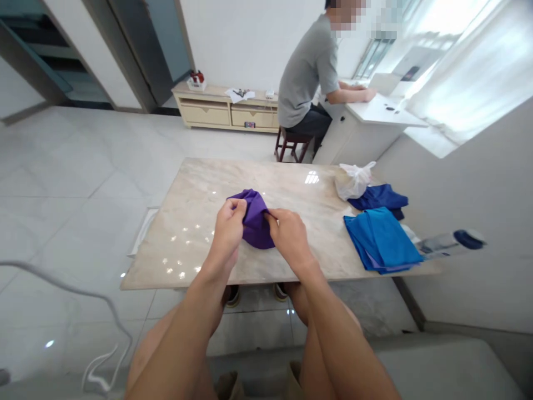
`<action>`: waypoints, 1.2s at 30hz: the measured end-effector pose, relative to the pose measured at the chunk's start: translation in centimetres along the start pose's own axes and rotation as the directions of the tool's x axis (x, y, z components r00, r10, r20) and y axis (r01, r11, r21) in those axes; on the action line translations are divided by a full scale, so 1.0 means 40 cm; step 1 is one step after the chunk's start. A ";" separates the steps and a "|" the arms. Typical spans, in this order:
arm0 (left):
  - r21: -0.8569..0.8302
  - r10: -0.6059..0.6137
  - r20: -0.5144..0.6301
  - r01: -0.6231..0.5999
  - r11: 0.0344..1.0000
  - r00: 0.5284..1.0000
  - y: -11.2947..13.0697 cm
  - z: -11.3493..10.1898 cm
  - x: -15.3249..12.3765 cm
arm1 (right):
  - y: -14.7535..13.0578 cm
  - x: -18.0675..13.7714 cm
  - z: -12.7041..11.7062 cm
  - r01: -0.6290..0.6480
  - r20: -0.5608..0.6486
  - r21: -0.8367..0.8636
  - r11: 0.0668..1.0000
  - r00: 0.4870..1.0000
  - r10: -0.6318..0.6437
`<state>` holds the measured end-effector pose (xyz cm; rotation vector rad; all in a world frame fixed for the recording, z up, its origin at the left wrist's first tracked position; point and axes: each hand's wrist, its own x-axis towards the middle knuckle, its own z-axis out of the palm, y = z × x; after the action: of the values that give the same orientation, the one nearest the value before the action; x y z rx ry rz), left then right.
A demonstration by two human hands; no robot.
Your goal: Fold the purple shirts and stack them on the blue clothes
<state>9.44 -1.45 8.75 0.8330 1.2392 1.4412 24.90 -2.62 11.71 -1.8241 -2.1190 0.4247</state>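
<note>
A bunched piece of purple cloth (258, 230) is held up between my two hands, just over the marble-topped table (200, 183). My left hand (229, 225) pinches its upper left edge between thumb and fingers. On the other side my right hand (287, 230) grips the cloth's right edge, fingers curled. The lower part of the cloth hangs rounded between the hands; whether it touches the tabletop I cannot tell. Its full shape is hidden by the folds.
Folded blue cloth (381, 239) lies at the table's right, with darker blue cloth (381, 197) and a white plastic bag (353, 180) behind. A clear bottle (449, 243) lies beside them. Beyond, a person (308, 72) sits at a white desk (387, 111), near a low cabinet (206, 114).
</note>
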 end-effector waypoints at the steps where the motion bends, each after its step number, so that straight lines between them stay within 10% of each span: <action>1: -0.012 -0.015 -0.006 0.015 1.000 1.000 -0.007 -0.001 0.006 | 0.003 -0.003 0.002 -0.001 0.002 0.014 1.000 1.000 0.001; 12: -0.250 -0.140 0.023 0.141 0.958 0.990 0.055 -0.069 0.008 | 0.056 -0.031 -0.044 -0.050 -0.218 0.206 0.977 0.971 0.096; 19: -0.130 -0.028 -0.184 0.004 0.992 0.983 0.031 -0.102 0.036 | 0.036 -0.055 -0.036 0.091 0.216 0.627 0.774 0.934 -0.284; 23: -0.074 -0.006 -0.028 0.003 0.997 1.000 0.030 -0.070 0.008 | 0.061 -0.029 0.008 0.095 -0.029 0.393 0.914 0.995 -0.090; 29: -0.296 0.049 0.247 0.028 0.955 0.968 0.079 -0.031 -0.041 | 0.125 -0.005 0.051 0.123 -0.057 0.418 0.900 0.992 -0.109; 36: -0.138 0.146 -0.043 -0.151 0.979 0.988 0.075 -0.064 -0.005 | 0.124 0.002 -0.008 0.018 0.022 0.661 0.750 0.999 -0.044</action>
<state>6.32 -2.18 11.08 0.8225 1.1037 1.6480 29.45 -1.81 9.94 -1.3557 -1.6837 1.0540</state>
